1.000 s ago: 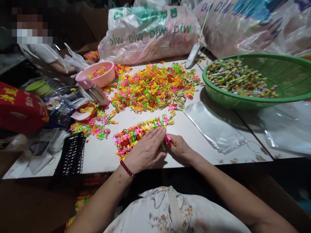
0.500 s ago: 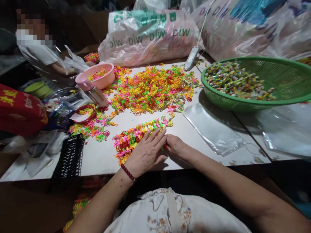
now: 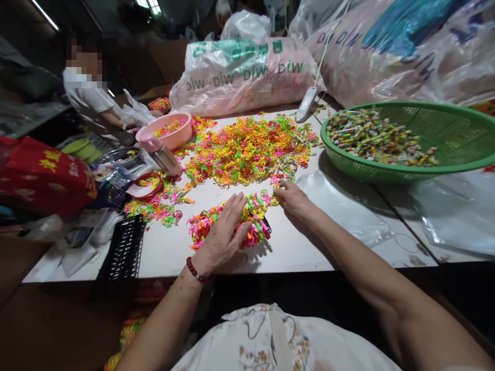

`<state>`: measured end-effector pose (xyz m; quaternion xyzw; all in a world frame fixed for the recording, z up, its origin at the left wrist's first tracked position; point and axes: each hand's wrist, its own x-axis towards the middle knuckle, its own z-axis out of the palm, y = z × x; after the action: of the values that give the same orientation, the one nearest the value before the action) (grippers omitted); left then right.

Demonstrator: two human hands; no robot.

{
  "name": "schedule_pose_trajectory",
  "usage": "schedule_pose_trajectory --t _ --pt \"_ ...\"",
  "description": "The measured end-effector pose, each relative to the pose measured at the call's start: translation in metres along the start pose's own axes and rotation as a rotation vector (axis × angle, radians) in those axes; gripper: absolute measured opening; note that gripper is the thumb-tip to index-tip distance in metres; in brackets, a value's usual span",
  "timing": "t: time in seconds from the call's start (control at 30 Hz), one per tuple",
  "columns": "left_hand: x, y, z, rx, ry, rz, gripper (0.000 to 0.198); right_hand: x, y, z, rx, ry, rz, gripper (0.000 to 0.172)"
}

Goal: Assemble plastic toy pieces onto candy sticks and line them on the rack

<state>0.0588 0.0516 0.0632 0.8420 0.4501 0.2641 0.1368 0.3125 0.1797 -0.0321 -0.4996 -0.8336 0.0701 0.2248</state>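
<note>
A block of small plastic pieces (image 3: 257, 206) in pink, yellow, green, orange and red stands in tight rows on the white table; a dark edge shows at its right end. Across its top lies my left hand (image 3: 224, 234), open, fingers stretched out and thumb apart. My right hand (image 3: 296, 201) is just beyond the block's right end, its fingers curled together by a few loose pieces. What its fingertips hold, if anything, is hidden. Behind both hands spreads a big loose heap of the same pieces (image 3: 247, 149).
Left are a black slotted rack (image 3: 121, 247), a red dish (image 3: 149, 188), a flask (image 3: 164, 157) and a pink basin (image 3: 170, 129). Clear plastic bags (image 3: 340, 211) and a green basket (image 3: 371, 172) of small wrapped items lie right. A person (image 3: 91, 98) is at the far left.
My right hand has left the block's right end and moved away from me, toward the loose pieces. My left hand still rests on the block, its thumb now raised. The view has tilted up slightly.
</note>
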Motion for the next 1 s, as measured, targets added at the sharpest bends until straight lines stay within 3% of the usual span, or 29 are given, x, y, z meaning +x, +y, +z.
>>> schedule_pose_trajectory --t 0.07,0.17,0.3,0.43,0.53,0.63,0.8,0.9,1.0 --pt "-0.005 -0.005 -0.003 0.010 0.080 -0.010 0.052 0.004 0.000 0.002 -0.073 -0.062 -0.006 0.022" --pt "-0.010 -0.008 -0.003 0.073 0.085 0.023 0.048 0.004 -0.006 -0.001 -0.214 -0.164 0.024 0.024" --pt "-0.008 -0.004 0.001 0.155 -0.016 0.166 0.048 -0.005 -0.012 -0.010 -0.304 -0.227 0.107 0.021" --pt "0.002 0.003 0.007 0.260 -0.184 0.245 0.050 -0.025 -0.014 -0.022 -0.294 -0.158 0.203 0.017" --pt "0.006 0.004 0.013 0.300 -0.253 0.259 0.051 -0.043 -0.021 -0.031 -0.094 -0.084 0.282 0.020" --pt "0.006 0.004 0.018 0.292 -0.257 0.240 0.054 -0.058 -0.035 -0.034 0.271 -0.012 0.337 0.024" --pt "0.002 0.001 0.024 0.287 -0.236 0.170 0.056 -0.075 -0.062 -0.024 0.775 -0.064 0.372 0.021" --pt "0.001 -0.001 0.026 0.299 -0.235 0.168 0.058 -0.080 -0.073 -0.018 0.888 -0.085 0.363 0.022" --pt "0.001 0.000 0.027 0.319 -0.242 0.173 0.061 -0.081 -0.077 -0.014 0.854 -0.092 0.319 0.022"
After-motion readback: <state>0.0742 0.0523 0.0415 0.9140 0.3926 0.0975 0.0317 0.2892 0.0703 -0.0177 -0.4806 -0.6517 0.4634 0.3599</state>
